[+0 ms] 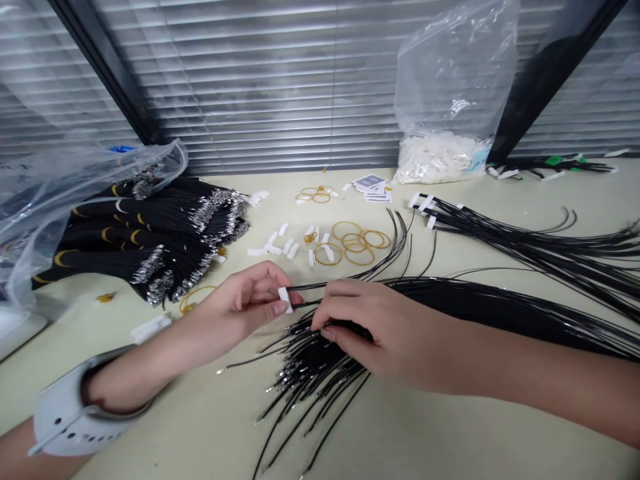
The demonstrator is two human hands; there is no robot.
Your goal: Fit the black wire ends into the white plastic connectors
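Between the thumb and fingers of my left hand (250,300) is a small white connector housing (285,299), with black wires (307,287) running from it to the right. My right hand (385,327) has its thumb and fingers closed around black wires just right of the housing; the exact grip is partly hidden. Beneath and beside my right hand lies a large bundle of loose black wires (315,360), their shiny metal tips fanned toward the left and front.
Bundled black wires (200,220) with metal ends lie at left beside a clear plastic bag (90,173). Rubber bands (360,243) and loose white housings (290,248) lie mid-table. Wires with white housings (480,227) rest at right. A bag of white pieces (440,153) stands behind.
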